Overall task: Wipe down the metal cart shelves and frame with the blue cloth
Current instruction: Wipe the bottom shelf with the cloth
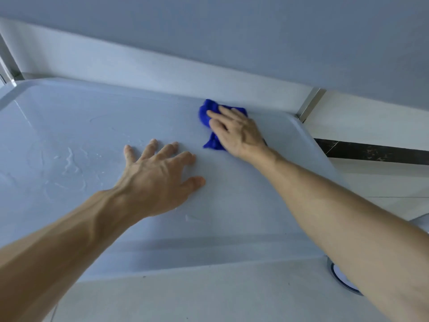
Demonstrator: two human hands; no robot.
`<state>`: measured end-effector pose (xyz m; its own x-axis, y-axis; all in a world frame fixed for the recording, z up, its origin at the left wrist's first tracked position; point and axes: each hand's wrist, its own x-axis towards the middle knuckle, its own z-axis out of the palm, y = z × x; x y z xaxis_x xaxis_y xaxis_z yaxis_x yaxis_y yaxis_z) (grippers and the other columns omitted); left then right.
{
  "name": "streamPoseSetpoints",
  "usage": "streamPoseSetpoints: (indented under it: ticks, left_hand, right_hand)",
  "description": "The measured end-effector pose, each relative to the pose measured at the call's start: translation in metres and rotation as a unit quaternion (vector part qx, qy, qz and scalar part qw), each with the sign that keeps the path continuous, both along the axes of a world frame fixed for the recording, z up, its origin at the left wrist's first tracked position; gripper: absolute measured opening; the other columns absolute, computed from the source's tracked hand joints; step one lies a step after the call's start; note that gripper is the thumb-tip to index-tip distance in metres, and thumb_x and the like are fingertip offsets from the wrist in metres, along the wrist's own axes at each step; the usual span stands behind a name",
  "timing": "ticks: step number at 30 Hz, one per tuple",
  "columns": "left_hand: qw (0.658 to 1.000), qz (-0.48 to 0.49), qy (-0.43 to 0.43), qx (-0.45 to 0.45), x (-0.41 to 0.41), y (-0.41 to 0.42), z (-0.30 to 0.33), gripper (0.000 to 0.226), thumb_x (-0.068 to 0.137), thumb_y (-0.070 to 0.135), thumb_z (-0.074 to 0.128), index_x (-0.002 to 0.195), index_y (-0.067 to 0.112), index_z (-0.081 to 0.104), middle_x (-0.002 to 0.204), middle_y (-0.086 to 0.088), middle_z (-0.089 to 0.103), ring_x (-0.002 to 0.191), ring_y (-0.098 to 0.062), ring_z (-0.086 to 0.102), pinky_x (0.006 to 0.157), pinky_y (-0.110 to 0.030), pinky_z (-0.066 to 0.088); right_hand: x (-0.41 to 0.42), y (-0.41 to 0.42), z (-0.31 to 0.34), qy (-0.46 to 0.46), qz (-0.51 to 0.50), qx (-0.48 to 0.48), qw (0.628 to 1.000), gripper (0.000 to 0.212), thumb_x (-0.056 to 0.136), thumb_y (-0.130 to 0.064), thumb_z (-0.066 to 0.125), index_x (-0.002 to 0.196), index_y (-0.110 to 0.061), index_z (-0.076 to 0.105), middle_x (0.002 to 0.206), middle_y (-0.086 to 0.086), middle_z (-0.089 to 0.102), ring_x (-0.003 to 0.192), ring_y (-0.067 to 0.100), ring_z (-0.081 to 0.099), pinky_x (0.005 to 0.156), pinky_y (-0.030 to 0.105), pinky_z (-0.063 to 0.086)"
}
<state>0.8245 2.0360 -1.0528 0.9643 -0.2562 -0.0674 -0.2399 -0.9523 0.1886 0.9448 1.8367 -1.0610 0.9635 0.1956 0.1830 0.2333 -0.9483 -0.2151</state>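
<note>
A pale grey metal cart shelf (69, 126) with a raised rounded rim fills most of the view. My right hand (236, 132) presses a bunched blue cloth (207, 112) flat against the shelf near its far right corner; much of the cloth is hidden under the palm. My left hand (157, 173) rests flat on the shelf's middle with fingers spread and nothing in it. Wet streaks (69, 159) glisten on the shelf's left part. A shiny metal frame post (310, 103) rises at the far right corner.
The underside of an upper shelf (232, 38) hangs low over the far half. Another frame post (8, 63) stands at the far left. A light tiled floor with a dark strip (376, 151) lies to the right. A cart wheel (343, 278) shows at the near right.
</note>
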Motion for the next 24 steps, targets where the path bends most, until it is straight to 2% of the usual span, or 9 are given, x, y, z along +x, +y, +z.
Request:
streamPoseSetpoints:
  ticks: [3, 6, 9, 11, 13, 17, 20, 22, 24]
  left_hand:
    - [0.998, -0.01, 0.02, -0.059, -0.001, 0.013, 0.012, 0.061, 0.081, 0.073, 0.042, 0.135, 0.046, 0.048, 0.147, 0.012, 0.046, 0.136, -0.021, 0.039, 0.112, -0.042, 0.029]
    - [0.98, 0.042, 0.077, -0.179, 0.008, 0.037, 0.03, 0.044, 0.081, 0.067, 0.055, 0.118, 0.044, 0.06, 0.112, 0.01, 0.064, 0.101, -0.017, 0.06, 0.09, -0.032, 0.044]
    - [0.963, 0.065, 0.075, -0.25, 0.009, 0.055, 0.032, 0.035, 0.086, 0.057, 0.062, 0.117, 0.041, 0.062, 0.123, 0.012, 0.063, 0.11, -0.014, 0.06, 0.092, -0.03, 0.045]
    - [0.971, 0.057, 0.052, -0.228, 0.003, 0.058, 0.029, 0.037, 0.087, 0.058, 0.059, 0.119, 0.04, 0.059, 0.125, 0.009, 0.061, 0.111, -0.013, 0.058, 0.094, -0.031, 0.045]
    - [0.978, 0.032, 0.017, -0.205, -0.004, 0.053, 0.03, 0.041, 0.089, 0.058, 0.056, 0.124, 0.036, 0.057, 0.129, 0.007, 0.059, 0.112, -0.014, 0.057, 0.093, -0.032, 0.044]
    - [0.976, -0.023, -0.027, -0.216, -0.012, 0.014, 0.043, 0.045, 0.092, 0.056, 0.05, 0.129, 0.033, 0.054, 0.136, 0.007, 0.049, 0.109, -0.013, 0.051, 0.088, -0.028, 0.037]
    - [0.979, -0.066, -0.031, -0.188, -0.012, -0.033, 0.046, 0.054, 0.094, 0.058, 0.046, 0.14, 0.029, 0.047, 0.149, 0.005, 0.039, 0.131, -0.021, 0.044, 0.106, -0.035, 0.036]
    - [0.988, -0.073, -0.032, -0.135, -0.009, -0.058, 0.042, 0.061, 0.097, 0.061, 0.038, 0.148, 0.028, 0.037, 0.158, 0.002, 0.029, 0.143, -0.026, 0.03, 0.117, -0.045, 0.025]
    - [0.995, -0.083, -0.023, -0.054, -0.007, -0.07, 0.031, 0.063, 0.099, 0.062, 0.028, 0.153, 0.03, 0.028, 0.162, 0.001, 0.022, 0.148, -0.029, 0.019, 0.12, -0.051, 0.015]
  right_hand:
    - [-0.035, 0.014, 0.005, 0.065, 0.043, 0.044, 0.996, 0.042, 0.107, -0.04, 0.027, 0.147, -0.042, 0.041, 0.163, -0.011, 0.024, 0.152, 0.015, 0.016, 0.123, 0.045, 0.014]
    - [-0.076, 0.014, 0.017, 0.093, 0.065, 0.094, 0.989, 0.042, 0.108, -0.037, 0.026, 0.146, -0.039, 0.044, 0.163, -0.011, 0.024, 0.153, 0.011, 0.012, 0.124, 0.041, 0.011]
    - [-0.114, 0.014, 0.026, 0.147, 0.073, 0.143, 0.976, 0.041, 0.108, -0.037, 0.028, 0.146, -0.036, 0.045, 0.162, -0.014, 0.025, 0.152, 0.005, 0.011, 0.125, 0.037, 0.008]
    - [-0.132, 0.011, 0.033, 0.191, 0.079, 0.225, 0.952, 0.039, 0.107, -0.038, 0.034, 0.143, -0.037, 0.049, 0.158, -0.019, 0.033, 0.148, -0.001, 0.019, 0.123, 0.03, 0.013]
    - [-0.14, 0.003, 0.042, 0.183, 0.065, 0.272, 0.942, 0.036, 0.105, -0.035, 0.04, 0.139, -0.037, 0.053, 0.15, -0.022, 0.044, 0.14, -0.003, 0.035, 0.118, 0.022, 0.023]
    - [-0.143, -0.03, 0.044, 0.094, -0.042, 0.173, 0.98, 0.039, 0.105, -0.02, 0.037, 0.143, -0.02, 0.048, 0.15, -0.006, 0.048, 0.136, 0.011, 0.045, 0.1, 0.012, 0.027]
    - [-0.153, -0.04, 0.026, 0.092, -0.041, 0.098, 0.99, 0.036, 0.106, -0.013, 0.033, 0.136, -0.011, 0.052, 0.14, 0.004, 0.053, 0.13, 0.023, 0.049, 0.103, 0.019, 0.032]
    - [-0.158, -0.039, 0.013, 0.076, -0.018, 0.085, 0.993, 0.036, 0.105, -0.01, 0.031, 0.131, -0.009, 0.055, 0.134, 0.006, 0.057, 0.125, 0.023, 0.051, 0.108, 0.033, 0.036]
    - [-0.161, -0.039, 0.008, 0.051, -0.016, 0.105, 0.993, 0.037, 0.105, -0.011, 0.035, 0.135, -0.011, 0.057, 0.14, 0.003, 0.055, 0.131, 0.019, 0.048, 0.112, 0.034, 0.034]
